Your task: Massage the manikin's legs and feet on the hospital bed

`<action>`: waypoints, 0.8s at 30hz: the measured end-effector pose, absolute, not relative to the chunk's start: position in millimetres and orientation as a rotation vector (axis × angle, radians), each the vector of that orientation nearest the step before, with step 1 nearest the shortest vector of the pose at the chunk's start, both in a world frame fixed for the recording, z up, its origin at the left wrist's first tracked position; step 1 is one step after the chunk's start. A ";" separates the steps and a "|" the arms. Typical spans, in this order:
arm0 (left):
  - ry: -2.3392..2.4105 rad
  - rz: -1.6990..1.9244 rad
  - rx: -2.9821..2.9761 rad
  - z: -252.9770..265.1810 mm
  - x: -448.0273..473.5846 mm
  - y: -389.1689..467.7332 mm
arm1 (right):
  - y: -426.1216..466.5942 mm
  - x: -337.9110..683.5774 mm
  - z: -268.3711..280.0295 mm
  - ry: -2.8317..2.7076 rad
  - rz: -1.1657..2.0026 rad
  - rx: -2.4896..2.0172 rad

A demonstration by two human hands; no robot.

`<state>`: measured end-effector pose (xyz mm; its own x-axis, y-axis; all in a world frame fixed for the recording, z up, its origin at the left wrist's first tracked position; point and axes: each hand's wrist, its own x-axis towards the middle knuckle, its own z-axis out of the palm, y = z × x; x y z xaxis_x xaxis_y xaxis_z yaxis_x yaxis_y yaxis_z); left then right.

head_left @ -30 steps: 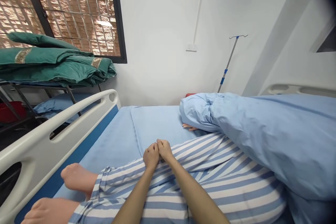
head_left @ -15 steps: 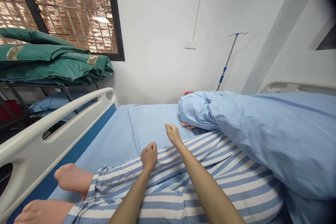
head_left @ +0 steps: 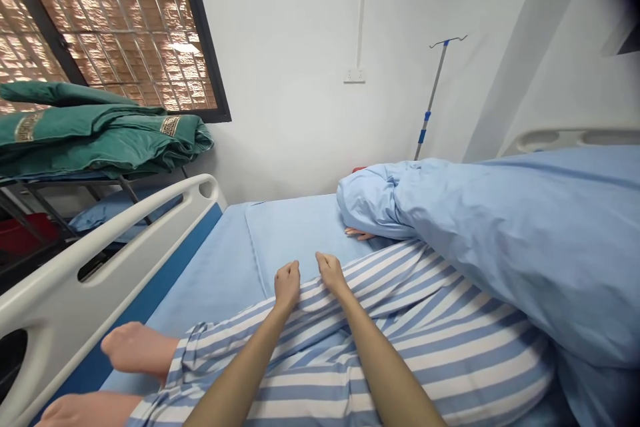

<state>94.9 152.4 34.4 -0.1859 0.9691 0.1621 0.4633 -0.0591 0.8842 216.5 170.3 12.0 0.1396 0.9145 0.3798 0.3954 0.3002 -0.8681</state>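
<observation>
A figure in blue-and-white striped trousers (head_left: pixel 400 293) lies on its side on the bed, with its bare feet (head_left: pixel 140 348) at the left. My left hand (head_left: pixel 287 284) is closed in a fist over the farther trouser leg, around knee height. Close by on the right, my right hand (head_left: pixel 330 272) is also a fist, above the same leg's far edge. A small gap separates my fists; nothing shows in either, though their palms face away. A light blue quilt (head_left: pixel 480 227) covers the figure's upper body. Its fingers (head_left: pixel 359 234) stick out from under the quilt.
The bed's white rail panel (head_left: pixel 115 233) stands along the left, another panel (head_left: pixel 555 140) at the right. Light blue sheet (head_left: pixel 295 227) stretches behind my hands. Folded green bedding (head_left: pixel 110 140) lies on a rack under the window. An IV pole (head_left: pixel 433 97) stands by the wall.
My right hand has come down slightly and my left hand has risen a little, so the fists are nearly level. The camera view has shifted. The trousers and quilt look much the same.
</observation>
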 end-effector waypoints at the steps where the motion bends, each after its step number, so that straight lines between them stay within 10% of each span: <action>1: 1.617 1.247 1.499 40.3 102.1 155.5 | 170.6 217.4 12.2 -1.437 0.627 -1.258; 24: 1.936 0.979 1.847 8.0 148.6 149.4 | 167.7 259.6 33.5 -1.473 0.562 -1.307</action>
<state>148.6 149.4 8.0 -0.1351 0.9614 0.2399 0.7633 -0.0534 0.6438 259.6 167.7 33.5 0.1349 0.9135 0.3839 0.4261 0.2963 -0.8548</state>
